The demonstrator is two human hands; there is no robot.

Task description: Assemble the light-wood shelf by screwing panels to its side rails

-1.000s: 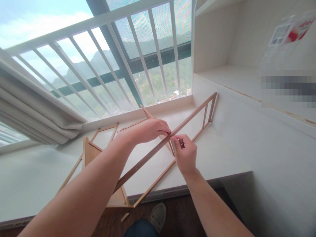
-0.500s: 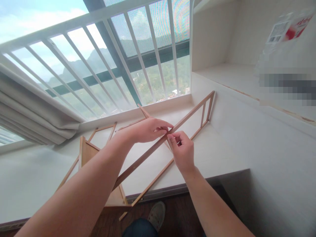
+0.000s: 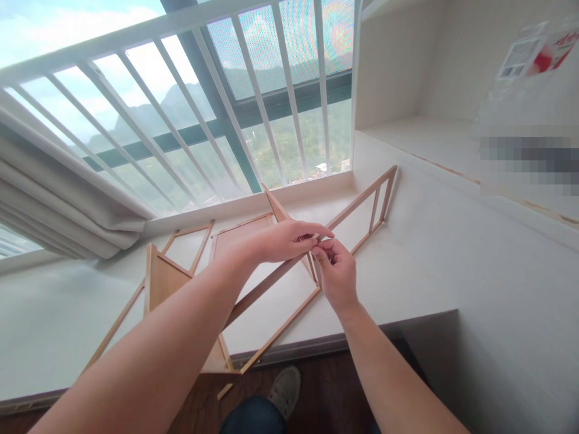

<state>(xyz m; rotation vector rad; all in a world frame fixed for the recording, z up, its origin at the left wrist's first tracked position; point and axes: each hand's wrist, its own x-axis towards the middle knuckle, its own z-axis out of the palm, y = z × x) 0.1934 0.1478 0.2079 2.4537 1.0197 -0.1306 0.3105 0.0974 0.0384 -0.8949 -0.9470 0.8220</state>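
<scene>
Since a second ago, the left hand [image 3: 283, 241] and right hand [image 3: 335, 272] still pinch the wooden frame [image 3: 357, 202], its panel tilted higher; bare desk [image 3: 407, 271] lies rightward

**Both hands meeting at centre, fingers pinched**

The bare left forearm enters from the lower left corner and runs up and to the right, the wrist straight. The bare left hand [image 3: 283, 240] lies palm down, knuckles uppermost, its fingers extended rightward and drawn together against the thumb in a pinch. The bare right forearm rises from the lower right edge, angled up and to the left. The bare right hand [image 3: 337, 274] shows its back to the camera, fingers curled inward, thumb and forefinger closed in a fine grip. The fingertips of the two hands touch or nearly touch; which cannot be told
</scene>
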